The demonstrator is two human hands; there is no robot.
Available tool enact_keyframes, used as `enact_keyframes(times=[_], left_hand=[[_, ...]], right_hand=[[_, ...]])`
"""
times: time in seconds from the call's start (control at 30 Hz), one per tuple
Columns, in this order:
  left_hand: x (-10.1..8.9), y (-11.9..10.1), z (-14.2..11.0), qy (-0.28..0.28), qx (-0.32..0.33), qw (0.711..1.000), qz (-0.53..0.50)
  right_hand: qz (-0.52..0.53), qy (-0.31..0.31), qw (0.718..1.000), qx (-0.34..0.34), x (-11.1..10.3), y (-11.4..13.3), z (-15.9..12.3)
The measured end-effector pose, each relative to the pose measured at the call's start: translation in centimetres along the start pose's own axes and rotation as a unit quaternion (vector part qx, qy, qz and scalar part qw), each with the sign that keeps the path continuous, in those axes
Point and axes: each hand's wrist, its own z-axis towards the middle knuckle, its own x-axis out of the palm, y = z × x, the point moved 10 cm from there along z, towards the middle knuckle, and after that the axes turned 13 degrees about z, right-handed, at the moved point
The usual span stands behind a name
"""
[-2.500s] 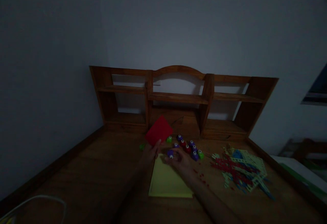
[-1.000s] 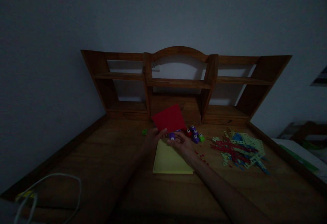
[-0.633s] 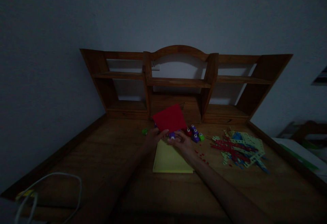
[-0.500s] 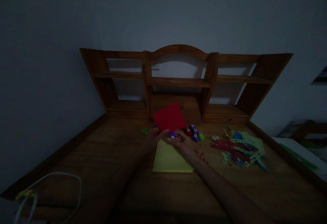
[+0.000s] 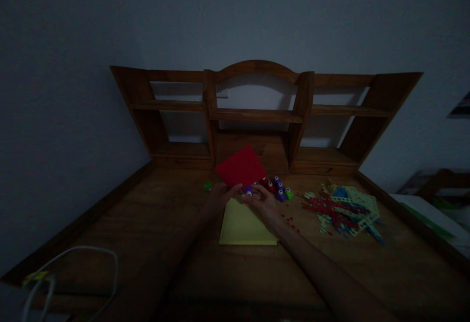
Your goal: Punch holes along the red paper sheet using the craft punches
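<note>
Pinched at its lower edge by my left hand [image 5: 221, 198], a flat red sheet [image 5: 242, 166] tilts up above the desk; whether it is paper or card I cannot tell. My right hand [image 5: 263, 203] has its fingers closed around a small purple toy piece [image 5: 248, 191] with a white eye-like spot, just below the sheet. Below both hands a yellow sheet or folder [image 5: 247, 224] lies flat. Similar purple pieces [image 5: 280, 195], red ones [image 5: 270, 187] and a green one [image 5: 289, 194] stand right of my right hand.
A pile of red, blue and pale green plastic pieces [image 5: 345, 212] spreads on the right of the desk. Small red bits [image 5: 290, 221] lie beside the yellow sheet. A green piece [image 5: 207, 186] sits left. Wooden shelves [image 5: 253, 115] stand behind; a white cable [image 5: 91, 249] loops front left.
The red sheet has shifted slightly left in the picture, showing more of the toy pieces behind it. Both hands keep nearly the same place and grip. The view has tilted a little.
</note>
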Motion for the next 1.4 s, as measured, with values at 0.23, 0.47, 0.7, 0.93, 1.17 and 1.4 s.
enact_keyframes(times=[0.23, 0.47, 0.7, 0.93, 1.17, 1.4], left_hand=[[0.6, -0.2, -0.1, 0.013, 0.016, 0.999, -0.035], [1.6, 0.2, -0.4, 0.054, 0.007, 0.996, -0.065], [2.1, -1.2, -1.0, 0.101, 0.026, 0.986, -0.132], [2.8, -2.4, -1.4, 0.160, 0.029, 0.973, -0.167], [3.5, -2.0, -1.4, 0.192, 0.037, 0.965, -0.177], [4.2, -0.7, -1.1, 0.189, 0.029, 0.966, -0.176]], right_hand=[[-0.017, 0.018, 1.000, -0.002, 0.2, 0.0, 0.0], [-0.072, 0.027, 0.997, 0.009, 0.3, 0.4, -0.2], [-0.001, 0.092, 0.994, 0.056, 1.9, 0.8, -0.7], [0.024, 0.108, 0.990, 0.083, 2.1, 0.2, -0.9], [0.013, 0.086, 0.993, 0.084, 1.9, 0.3, -1.0], [0.006, 0.086, 0.993, 0.077, 1.8, 0.2, -0.9]])
